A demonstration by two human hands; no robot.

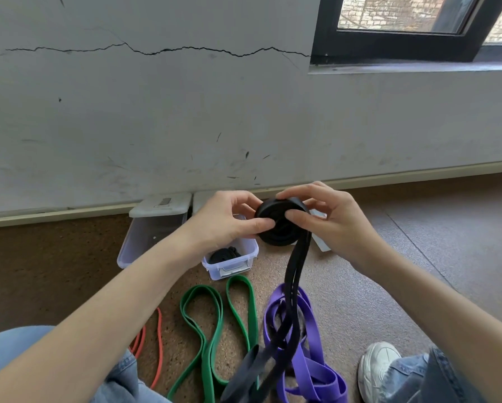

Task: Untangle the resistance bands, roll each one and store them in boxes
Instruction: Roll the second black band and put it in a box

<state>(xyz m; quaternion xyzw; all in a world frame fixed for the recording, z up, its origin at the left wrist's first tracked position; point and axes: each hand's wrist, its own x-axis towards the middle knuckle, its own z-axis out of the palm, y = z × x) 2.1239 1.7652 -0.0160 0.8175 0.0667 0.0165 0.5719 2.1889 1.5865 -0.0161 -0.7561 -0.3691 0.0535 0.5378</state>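
Both hands hold a black resistance band [276,225] wound into a thick roll above the floor. My left hand [229,219] pinches the roll's left side with thumb and fingers. My right hand [328,216] grips its right side, thumb across the front. The band's loose tail [292,286] hangs down towards my lap. On the floor lie a green band [215,315], a purple band [311,344] and an orange band [159,344]. A small clear box [244,264] holds another black rolled band [223,254].
A larger clear box [145,237] stands open to the left, its lid [159,205] leaning on the wall. Another clear lid [321,242] shows behind my right hand. My jeans-clad knees and a white shoe [380,365] frame the bands. The wall and skirting run close behind.
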